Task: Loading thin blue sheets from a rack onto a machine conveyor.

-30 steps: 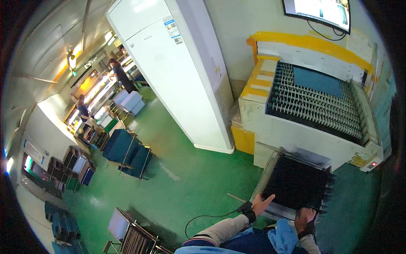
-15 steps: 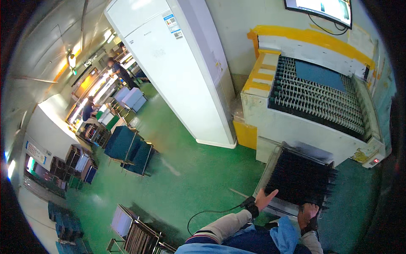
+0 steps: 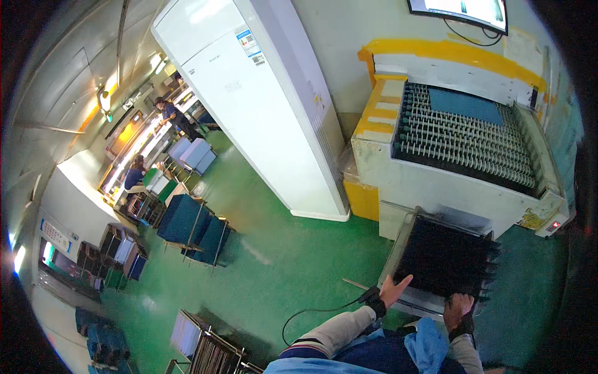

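Observation:
A low rack packed with thin black upright sheets or fins (image 3: pixel 443 255) stands right in front of me on a metal frame (image 3: pixel 393 249). My left hand (image 3: pixel 393 290) is at its near left corner, thumb and fingers spread. Curled fingers of my right hand (image 3: pixel 460 306) rest on the rack's near edge farther right; their tips are hidden. Dark bands circle both wrists, and a black cable (image 3: pixel 321 311) runs from the left one. Beyond the rack is a roller conveyor machine (image 3: pixel 461 140), with a flat blue panel (image 3: pixel 464 105) lying on its far rollers.
A tall white cabinet-shaped unit (image 3: pixel 261 118) stands left of the machine. A rack of panels (image 3: pixel 215 352) is at the lower left, and carts with dark blue panels (image 3: pixel 193 227) stand farther off. Two people (image 3: pixel 177 118) work at a lit bench. A screen (image 3: pixel 464 12) hangs above.
The view has shifted slightly. The blue panel on the rollers appears a little nearer the back wall. Both my hands stay at about the same places on the rack.

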A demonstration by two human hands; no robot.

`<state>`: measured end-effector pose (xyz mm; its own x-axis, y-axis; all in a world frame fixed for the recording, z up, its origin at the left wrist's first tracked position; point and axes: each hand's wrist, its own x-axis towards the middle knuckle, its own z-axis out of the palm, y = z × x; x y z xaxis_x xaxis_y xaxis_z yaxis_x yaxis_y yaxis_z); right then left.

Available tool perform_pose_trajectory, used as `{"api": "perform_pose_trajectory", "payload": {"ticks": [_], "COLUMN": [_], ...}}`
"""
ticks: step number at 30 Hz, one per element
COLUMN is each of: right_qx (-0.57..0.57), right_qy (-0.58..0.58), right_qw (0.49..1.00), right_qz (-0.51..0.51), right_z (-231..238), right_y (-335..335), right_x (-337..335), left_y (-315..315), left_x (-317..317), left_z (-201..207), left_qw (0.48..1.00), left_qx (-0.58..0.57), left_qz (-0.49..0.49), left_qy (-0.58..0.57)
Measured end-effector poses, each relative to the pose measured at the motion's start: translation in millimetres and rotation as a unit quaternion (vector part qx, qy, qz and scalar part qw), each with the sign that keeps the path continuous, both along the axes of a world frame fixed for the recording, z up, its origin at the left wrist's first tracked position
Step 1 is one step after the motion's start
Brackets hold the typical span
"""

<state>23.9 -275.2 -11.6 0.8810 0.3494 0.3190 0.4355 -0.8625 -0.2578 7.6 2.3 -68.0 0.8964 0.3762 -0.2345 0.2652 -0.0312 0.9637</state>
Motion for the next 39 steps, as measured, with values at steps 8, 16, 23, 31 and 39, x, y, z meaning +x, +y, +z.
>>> {"api": "perform_pose_trajectory", "payload": {"ticks": [8,16,23,31,39], "right_qx": [-0.007,-0.033,-0.015,-0.022,-0.036], "right_qy": [0.040,0.025,0.027,0.021,0.021], "right_qw": [0.999,0.999,0.999,0.999,0.999], "right_qz": [-0.003,0.010,0.023,0.011,0.013], "right_z": [-1.4,-4.9,-5.1,-15.8,-24.6], "right_y": [-2.4,-3.2,-6.7,-7.7,-14.2], "right_x": [1.4,1.8,-1.6,0.5,1.1], "left_y": [0.3,0.7,0.7,-1.2,4.3], "left_x": [-9.1,-5.8,-9.5,-9.3,-5.2], "left_z": [52.4,23.4,29.9,44.5,-10.7], "left_qw": [0.998,0.998,1.000,1.000,0.996], "left_qx": [-0.061,-0.051,0.009,-0.013,-0.041], "left_qz": [-0.013,-0.003,0.017,0.009,-0.032], "left_qy": [0.022,0.034,0.024,-0.010,0.077]}}
